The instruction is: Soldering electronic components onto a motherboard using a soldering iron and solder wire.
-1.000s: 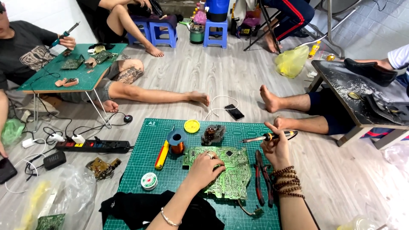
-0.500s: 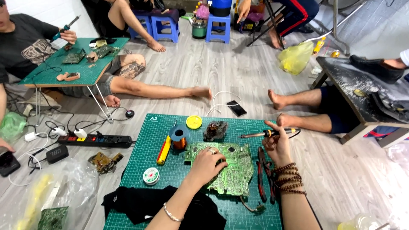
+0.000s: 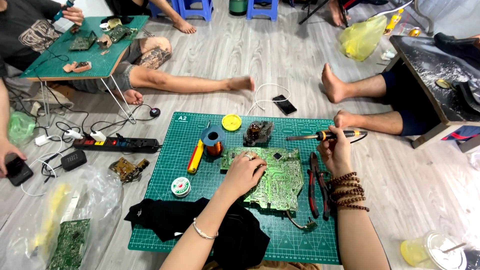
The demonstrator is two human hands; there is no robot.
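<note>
On mat (image 3: 165,200): one circuit board (image 3: 277,182), two pliers (image 3: 318,185).

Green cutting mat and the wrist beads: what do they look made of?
The green gridded cutting mat looks like matte rubbery plastic, lying flat without glare. The brown bead bracelets on the right hand look like wood: dull, grainy brown, though resin is possible.

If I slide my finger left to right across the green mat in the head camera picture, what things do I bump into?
Solder reel → yellow-and-red screwdriver → copper wire spool → left hand on the green circuit board → red pliers → right hand holding the soldering iron.
</note>
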